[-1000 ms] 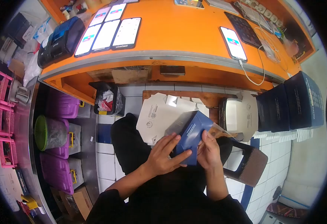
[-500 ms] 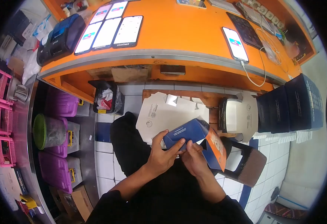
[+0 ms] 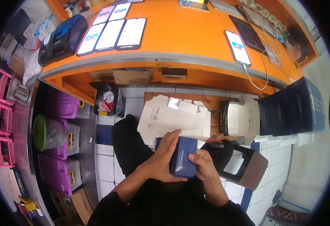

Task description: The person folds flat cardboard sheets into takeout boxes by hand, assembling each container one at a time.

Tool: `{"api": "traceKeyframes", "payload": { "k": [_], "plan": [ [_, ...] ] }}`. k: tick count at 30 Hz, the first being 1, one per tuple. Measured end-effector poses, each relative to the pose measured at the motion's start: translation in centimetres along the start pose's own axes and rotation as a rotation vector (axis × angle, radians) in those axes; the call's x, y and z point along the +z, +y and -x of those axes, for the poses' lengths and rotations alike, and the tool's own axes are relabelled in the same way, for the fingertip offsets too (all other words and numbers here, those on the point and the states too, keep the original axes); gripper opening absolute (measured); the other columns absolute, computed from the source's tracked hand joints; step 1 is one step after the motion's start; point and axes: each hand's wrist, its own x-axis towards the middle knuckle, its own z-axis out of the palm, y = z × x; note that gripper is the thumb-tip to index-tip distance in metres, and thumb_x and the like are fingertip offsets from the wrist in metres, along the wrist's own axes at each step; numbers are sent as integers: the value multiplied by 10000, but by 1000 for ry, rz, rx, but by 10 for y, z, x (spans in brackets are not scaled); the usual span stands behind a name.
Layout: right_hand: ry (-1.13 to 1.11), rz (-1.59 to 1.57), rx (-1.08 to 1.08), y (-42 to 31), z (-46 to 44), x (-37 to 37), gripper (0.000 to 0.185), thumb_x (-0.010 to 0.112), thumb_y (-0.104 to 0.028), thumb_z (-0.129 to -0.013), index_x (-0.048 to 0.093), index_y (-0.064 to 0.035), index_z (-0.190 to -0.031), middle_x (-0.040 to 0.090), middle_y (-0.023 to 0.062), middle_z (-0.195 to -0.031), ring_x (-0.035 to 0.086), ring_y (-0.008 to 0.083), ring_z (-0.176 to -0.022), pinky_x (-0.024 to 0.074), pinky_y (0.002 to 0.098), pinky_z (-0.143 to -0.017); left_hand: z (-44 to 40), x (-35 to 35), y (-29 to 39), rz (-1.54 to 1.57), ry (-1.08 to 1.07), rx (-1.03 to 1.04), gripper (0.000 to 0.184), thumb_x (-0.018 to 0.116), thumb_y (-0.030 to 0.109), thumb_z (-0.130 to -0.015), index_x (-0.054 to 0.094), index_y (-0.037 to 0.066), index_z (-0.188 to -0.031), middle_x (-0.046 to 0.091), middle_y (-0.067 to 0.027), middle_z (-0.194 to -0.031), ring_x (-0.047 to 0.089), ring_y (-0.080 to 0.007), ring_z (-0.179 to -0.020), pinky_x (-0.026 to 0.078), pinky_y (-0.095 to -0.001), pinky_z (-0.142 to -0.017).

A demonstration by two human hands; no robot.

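Note:
Between my two hands is a dark blue folding carton box (image 3: 185, 153) with small white print, one side panel facing up at me. My left hand (image 3: 164, 157) wraps its left side, the palm along the edge. My right hand (image 3: 205, 165) grips the right side, thumb pressed on the face. The box's far end and underside are hidden. Just beyond my hands lie flat, unfolded carton blanks (image 3: 172, 119), pale inside up with small dark print. To their right, an open carton (image 3: 238, 118) shows its white inside.
Dark blue boxes (image 3: 308, 107) stand at the right. Across the front runs an orange desk (image 3: 180, 37) with several phones (image 3: 131, 34) and a black printer (image 3: 63, 39). A small bin (image 3: 110, 101) sits beneath it. A brown-topped stool (image 3: 252, 169) is by my right knee; purple-lidded tubs (image 3: 55, 171) line the left.
The blue box has been turned in my hands; its orange panel no longer shows and a blue side faces up. My left hand now spreads along its left edge.

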Motion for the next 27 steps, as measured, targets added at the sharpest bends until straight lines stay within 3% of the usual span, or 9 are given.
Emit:
{"api": "traceKeyframes", "payload": {
  "k": [4,10,13,15,16,21,23,25,27],
  "plan": [
    [180,-127,-135,-19,4,4,384,713,-210,-925,648,75,-1175,735,177,-1076,743,239,-911,611,348,-815,17,10,-16,123,-193,-218,1413,925,320,-669,-68,11,-1626,273,-348,-1560,312,-490,-1455,280,-497,-1203],
    [266,-96,-203,-18,-24,-18,554,653,-402,-988,575,33,-1323,682,170,-1255,669,264,-1148,509,422,-1027,41,37,-63,699,-194,-547,1191,817,234,-769,32,19,-1639,353,-265,-1547,390,-374,-1441,296,-437,-1203],
    [-205,1458,-368,3,-22,-34,754,691,-523,-917,506,-11,-1439,594,206,-1409,579,323,-1307,417,473,-1126,68,43,-98,1014,-24,-847,830,720,245,-839,364,11,-1551,570,-170,-1375,577,-303,-1269,443,-419,-1109],
    [-262,1776,-412,34,-17,-30,733,704,-474,-915,502,-17,-1453,592,227,-1400,581,351,-1300,410,507,-1129,80,47,-110,1556,264,-1072,608,684,279,-868,527,25,-1398,673,-138,-1191,684,-275,-1063,562,-392,-963],
    [-313,2096,-465,48,-14,-33,717,716,-424,-913,499,-23,-1466,591,249,-1391,583,379,-1292,402,541,-1133,79,50,-108,1503,372,-1089,480,669,311,-920,591,29,-1300,702,-141,-1107,716,-285,-968,605,-391,-878],
    [-434,2108,-231,63,-14,-56,548,675,-302,-938,546,-67,-1416,606,173,-1412,595,317,-1301,426,553,-1112,85,48,-113,1421,405,-1250,462,643,226,-1008,541,10,-1403,678,-152,-1233,695,-275,-1077,566,-354,-956],
    [-428,2056,-164,56,-17,-61,479,662,-261,-943,577,-89,-1382,626,145,-1398,606,288,-1294,439,551,-1101,81,33,-104,716,345,-884,573,657,89,-978,452,-5,-1504,592,-149,-1413,632,-281,-1219,505,-335,-1031],
    [-392,1989,-287,55,-15,-67,335,647,-231,-946,648,-118,-1261,719,88,-1226,690,264,-1139,501,504,-1021,74,0,-86,691,236,-763,623,676,14,-930,478,52,-1520,496,-171,-1525,548,-316,-1338,437,-358,-1102],
    [-365,1938,-303,42,-17,-59,263,642,-226,-945,675,-128,-1187,738,80,-1106,711,268,-1037,518,475,-968,68,-26,-74,173,-165,-391,565,668,-3,-904,589,123,-1449,475,-190,-1547,512,-342,-1380,416,-400,-1129]
  ]
}}
